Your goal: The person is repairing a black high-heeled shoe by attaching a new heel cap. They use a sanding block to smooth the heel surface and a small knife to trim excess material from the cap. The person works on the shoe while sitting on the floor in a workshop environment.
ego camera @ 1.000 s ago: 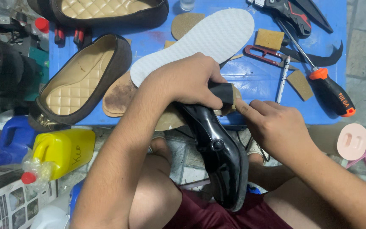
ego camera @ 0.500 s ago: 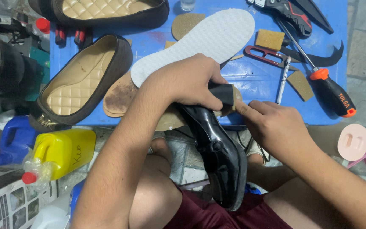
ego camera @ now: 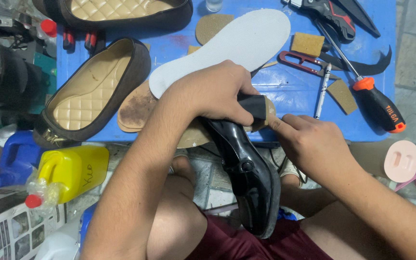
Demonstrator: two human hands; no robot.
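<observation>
Your left hand clamps its fingers around the heel of the glossy black shoe, steadying it just in front of the blue table, toe toward your lap, while your right hand presses fingertips, perhaps pinching, against the heel.
</observation>
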